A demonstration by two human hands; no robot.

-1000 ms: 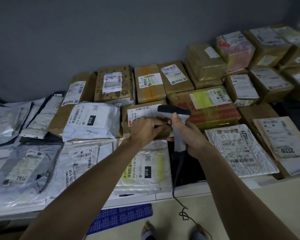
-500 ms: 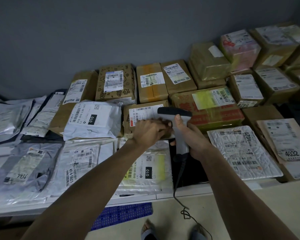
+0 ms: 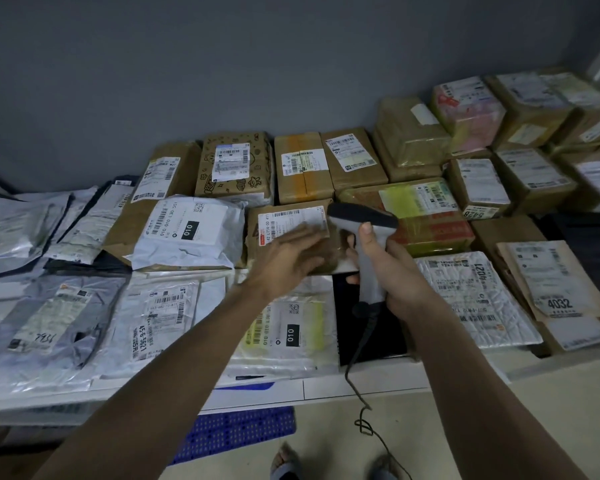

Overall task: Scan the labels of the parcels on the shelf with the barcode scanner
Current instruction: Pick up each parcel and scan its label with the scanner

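Brown parcel (image 3: pixel 284 237) lies under my flat left hand (image 3: pixel 288 258), fingers straight; my right hand (image 3: pixel 388 268) grips the scanner (image 3: pixel 364 244) just beside its label (image 3: pixel 293 221)

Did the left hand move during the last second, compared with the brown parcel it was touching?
Yes. The left hand slid left and down, away from the grey barcode scanner; its fingers now lie flat over the brown parcel's white label.

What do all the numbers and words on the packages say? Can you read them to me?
"010", also "010 010 L30 551": white bag.
"010", "010 010 L30": yellow-tinted bag.
"4032": tan envelope label.
"5428": small brown box.
"45-6-5621": white mailer.
"1204": bubble mailer.
All other print is too small or blurred.
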